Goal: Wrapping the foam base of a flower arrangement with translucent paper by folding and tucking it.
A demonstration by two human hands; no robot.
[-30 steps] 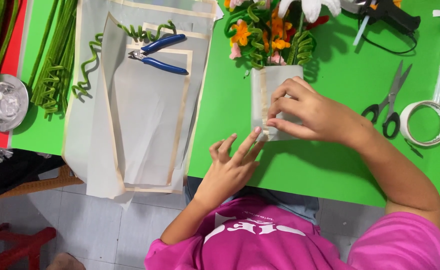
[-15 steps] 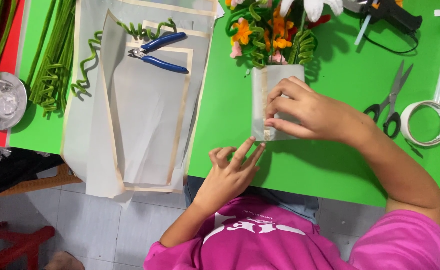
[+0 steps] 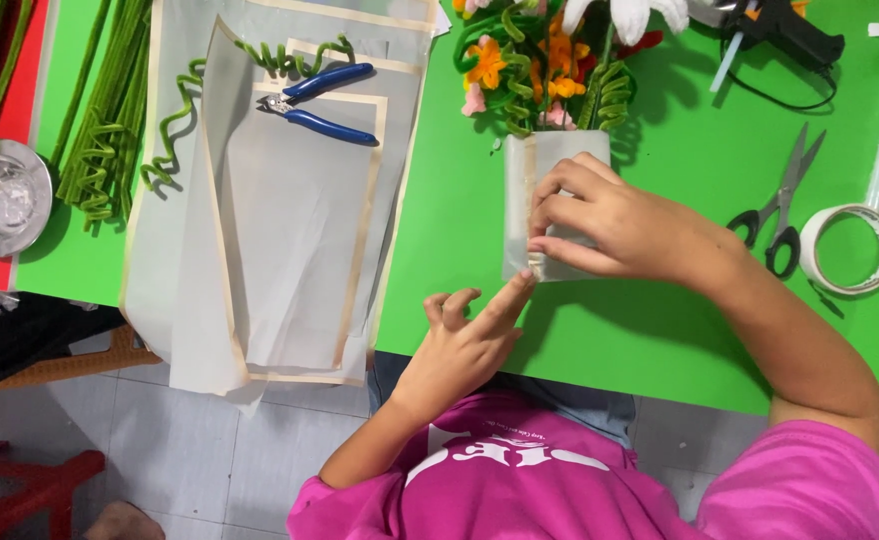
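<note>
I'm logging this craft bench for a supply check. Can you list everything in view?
Translucent paper wrap: one, whitish, around the pipe-cleaner flower bouquet.
Translucent paper sheets: several, tan-edged, table's left.
Blue-handled pliers: one, on the sheets.
Green pipe cleaners: many, far left.
Metal bowl: one, silver, left edge.
Scissors: one, black-handled, right.
Tape roll: one, white, right edge.
Glue gun: one, black, top right.
Left hand: fingertip at wrap's bottom.
Right hand: gripping wrap.
</note>
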